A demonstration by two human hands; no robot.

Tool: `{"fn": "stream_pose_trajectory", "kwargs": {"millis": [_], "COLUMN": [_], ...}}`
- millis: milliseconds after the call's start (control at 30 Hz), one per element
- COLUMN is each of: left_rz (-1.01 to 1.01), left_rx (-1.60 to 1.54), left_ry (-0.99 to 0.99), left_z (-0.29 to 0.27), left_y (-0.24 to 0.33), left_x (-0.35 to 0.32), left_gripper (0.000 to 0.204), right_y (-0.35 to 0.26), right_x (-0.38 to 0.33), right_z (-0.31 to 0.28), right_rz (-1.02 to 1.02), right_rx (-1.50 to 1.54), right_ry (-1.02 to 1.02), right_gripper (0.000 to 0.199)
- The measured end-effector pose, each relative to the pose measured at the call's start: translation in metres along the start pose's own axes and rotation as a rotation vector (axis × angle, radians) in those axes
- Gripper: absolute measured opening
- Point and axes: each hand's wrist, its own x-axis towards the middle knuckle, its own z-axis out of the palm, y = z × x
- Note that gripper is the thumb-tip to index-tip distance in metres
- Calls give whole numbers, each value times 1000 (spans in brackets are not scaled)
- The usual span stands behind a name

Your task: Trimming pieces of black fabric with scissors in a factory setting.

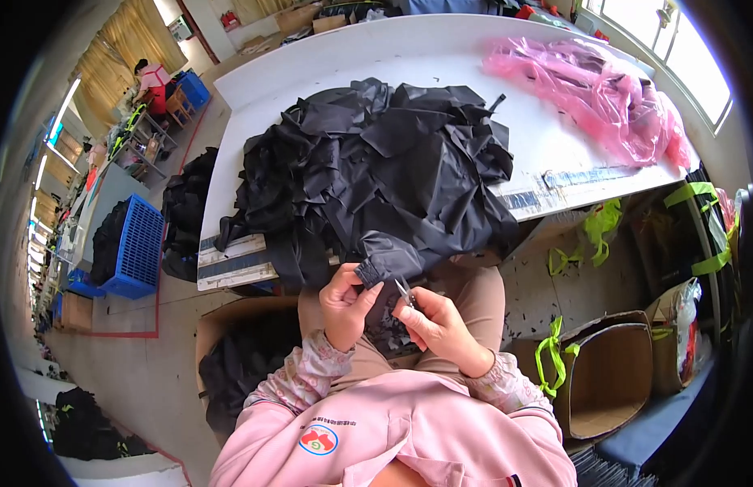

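Black nylon garment cuff (368, 271) pinched by left hand (346, 304); small metal snips (404, 290) gripped in right hand (437, 325). Fabric could be nicked: blades sit beside the cuff.

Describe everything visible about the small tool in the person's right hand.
The thread snips are small, metallic and grey, with short pointed blades angled up and left. Only the blade end shows; the rest is hidden in the right hand, above the lap. The tips sit beside the black garment cuff pinched by the left hand; contact is unclear.
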Motion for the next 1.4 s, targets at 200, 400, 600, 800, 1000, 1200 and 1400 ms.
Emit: {"fn": "stream_pose_trajectory", "kwargs": {"millis": [200,400,600,800,1000,1200,1400], "left_rz": [-13,3,-14,6,50,59,105], "left_rx": [13,50,86,138,203,216,351], "left_ry": [-17,-83,-102,-111,-126,-117,-149], "left_z": [0,1,3,2,2,0,3], "left_y": [-1,-5,-4,-5,-1,-2,5], "left_x": [-7,-13,-15,-15,-12,-14,-14], "left_gripper": [16,15,13,14,12,13,16], "right_y": [3,1,12,11,13,15,8], "right_x": [-2,0,5,6,5,4,3], "right_z": [3,4,-1,-2,-4,-3,-1], "right_rz": [75,55,-323,-361,-336,-341,-344], "right_rx": [133,85,-484,-525,-530,-524,-531], "right_ry": [-38,-27,147,176,160,166,159], "right_gripper": [29,27,29,37,38,37,35]}}
